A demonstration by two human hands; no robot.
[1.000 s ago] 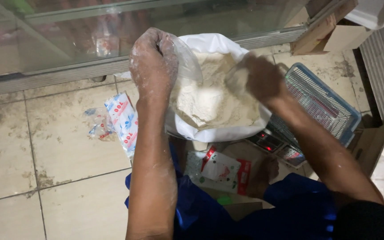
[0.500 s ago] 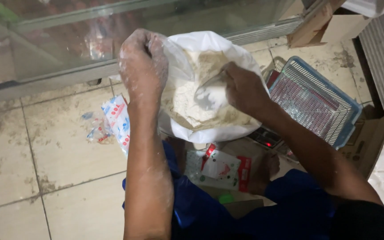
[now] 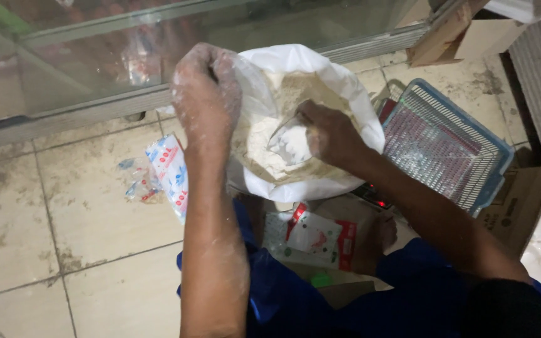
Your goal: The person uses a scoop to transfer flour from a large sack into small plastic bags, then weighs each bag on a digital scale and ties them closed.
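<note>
Your left hand (image 3: 205,94), dusted white, is closed in a fist on the far-left rim of the sack (image 3: 320,81), pulling the mouth open. The sack is white outside with a brown lining, and it stands on the tiled floor (image 3: 45,206) just in front of your knees, below the glass case (image 3: 95,56) at the far side.

Your right hand (image 3: 327,134) is down inside the sack, fingers wrapped around a clear scoop (image 3: 286,141) that is pushed into the flour (image 3: 258,147). The scoop sits at the middle of the opening, partly sunk in the pale powder; whether it is a cup or a cut bottle cannot be told.

Right of the sack, a blue basket (image 3: 452,147) lies tilted, with white powder on its mesh. Under its near-left corner something with a small red light (image 3: 380,202) shows; it is too hidden to name.

Left of the sack, a printed packet (image 3: 170,175) lies flat on the floor, crumpled clear plastic (image 3: 136,184) just beside it. Near you, between your legs, a white pouch (image 3: 314,238) with red and green print rests on brown cardboard (image 3: 345,216). A cardboard box (image 3: 471,34) stands at the far right.
</note>
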